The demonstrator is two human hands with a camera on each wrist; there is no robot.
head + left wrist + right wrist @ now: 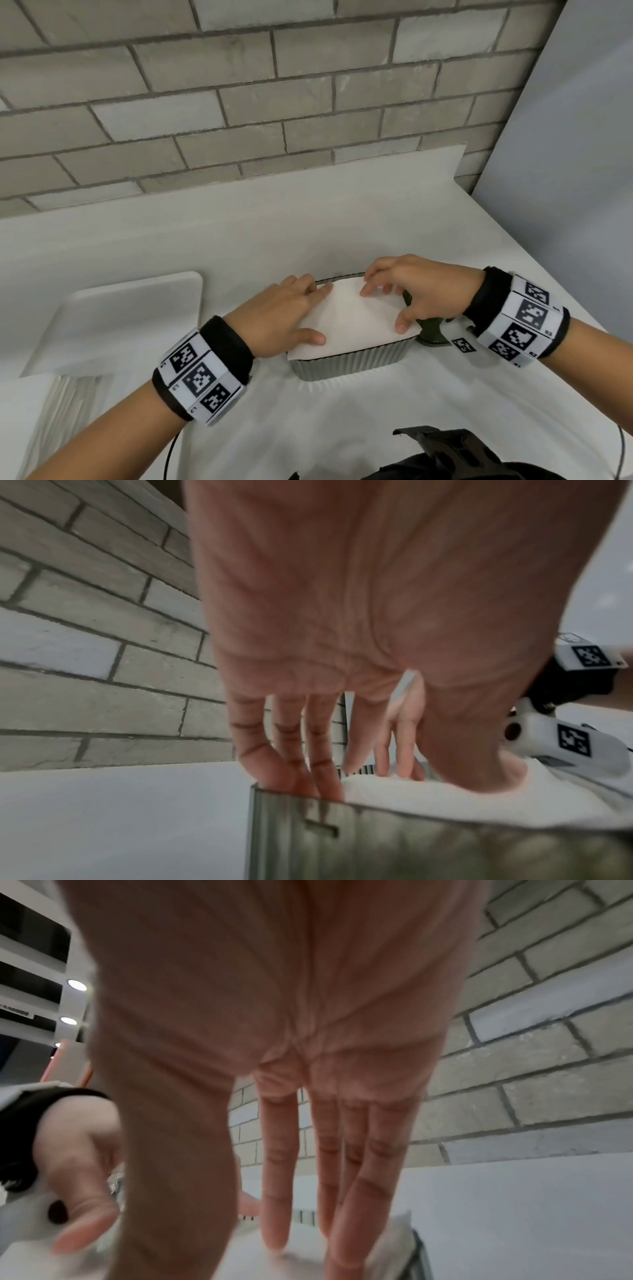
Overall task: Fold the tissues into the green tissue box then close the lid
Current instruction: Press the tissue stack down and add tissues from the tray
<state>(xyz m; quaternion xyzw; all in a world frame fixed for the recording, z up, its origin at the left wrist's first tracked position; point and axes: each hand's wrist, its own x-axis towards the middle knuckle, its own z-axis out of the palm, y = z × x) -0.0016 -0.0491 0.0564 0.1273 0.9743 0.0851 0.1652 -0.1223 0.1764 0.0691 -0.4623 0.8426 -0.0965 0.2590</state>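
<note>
The green ribbed tissue box (352,359) stands open on the white counter, with a folded white tissue (356,318) lying over its top. My left hand (291,313) presses flat on the tissue's left side, fingers straight. In the left wrist view, the left hand's fingertips (325,785) dip inside the box wall (411,845) beside the tissue (462,799). My right hand (387,301) arches over the right side, its fingertips and thumb touching the tissue. Seen from the right wrist, its straight fingers (277,1204) come down on the tissue (240,1264).
A white rounded tray or lid (130,315) lies on the counter to the left, over a ribbed surface (68,404). A dark green object (432,330) sits against the box's right end, under my right wrist. A brick wall (239,102) runs behind. Black gear (445,452) is at the bottom edge.
</note>
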